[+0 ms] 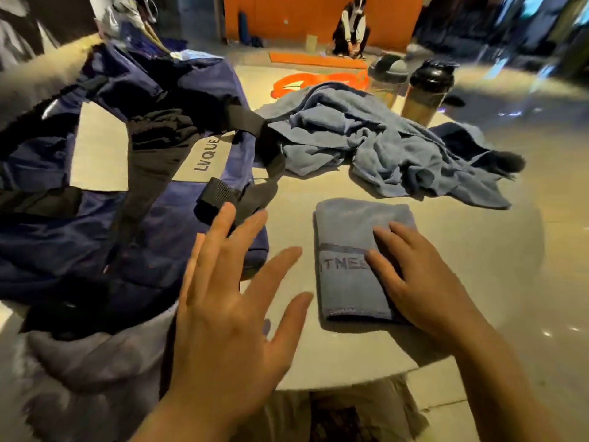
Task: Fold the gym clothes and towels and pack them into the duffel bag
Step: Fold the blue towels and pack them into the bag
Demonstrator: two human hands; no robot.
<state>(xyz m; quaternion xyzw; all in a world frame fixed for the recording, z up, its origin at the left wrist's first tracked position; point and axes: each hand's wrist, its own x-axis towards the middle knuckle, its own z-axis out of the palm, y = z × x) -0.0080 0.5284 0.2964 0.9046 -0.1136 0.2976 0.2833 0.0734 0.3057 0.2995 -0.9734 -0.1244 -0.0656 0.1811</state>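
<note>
A small blue towel (pixel 344 231), folded into a neat rectangle with lettering on it, lies on the round table (pixel 462 250) in front of me. My right hand (pixel 420 282) rests flat on the towel's right side, fingers straight. My left hand (pixel 229 307) hovers with spread fingers between the towel and the navy duffel bag (pixel 105 199), holding nothing. The bag sprawls over the table's left side, its black straps (pixel 255 132) loose. A large blue towel (pixel 382 145) lies crumpled at the far side.
Two shaker bottles (pixel 427 90) stand behind the crumpled towel. A grey-lilac garment (pixel 95 371) lies at the near left under the bag. A dark cloth (pixel 506 161) sits at the right. A person crouches on the floor (pixel 350 27) by an orange mat.
</note>
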